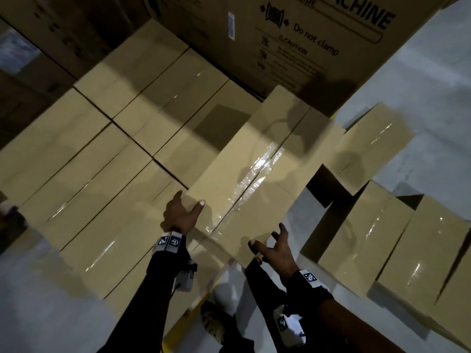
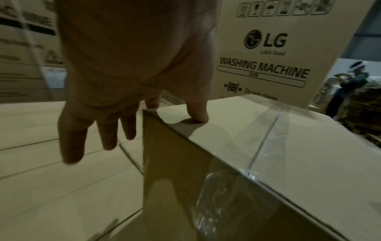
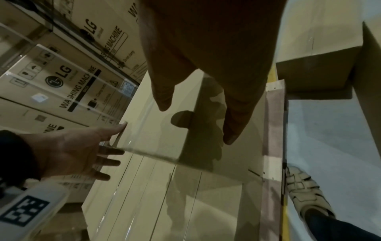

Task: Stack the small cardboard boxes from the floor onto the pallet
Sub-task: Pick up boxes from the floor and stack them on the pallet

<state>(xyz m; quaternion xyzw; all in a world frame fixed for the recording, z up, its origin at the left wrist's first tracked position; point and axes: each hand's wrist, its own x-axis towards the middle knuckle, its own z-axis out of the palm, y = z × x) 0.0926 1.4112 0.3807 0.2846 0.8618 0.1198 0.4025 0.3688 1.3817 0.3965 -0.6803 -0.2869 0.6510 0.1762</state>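
A long taped cardboard box [image 1: 257,159] lies on top of the layer of boxes [image 1: 102,154] on the pallet, at its right edge. My left hand [image 1: 190,200] is at the box's near left corner. In the left wrist view its thumb [image 2: 198,114] rests on the box top [image 2: 278,146] while the straight fingers [image 2: 109,135] hang beside the box's side. My right hand [image 1: 266,235] is at the near right end with fingers spread. In the right wrist view these fingers [image 3: 230,130] are straight over the box [image 3: 144,124], and contact is unclear.
A tall washing machine carton [image 1: 293,34] stands right behind the pallet. More small boxes [image 1: 369,238] stand on the grey floor to the right. The pallet's wooden edge [image 3: 272,130] and my foot [image 3: 303,192] are below the box. People stand far off [image 2: 350,84].
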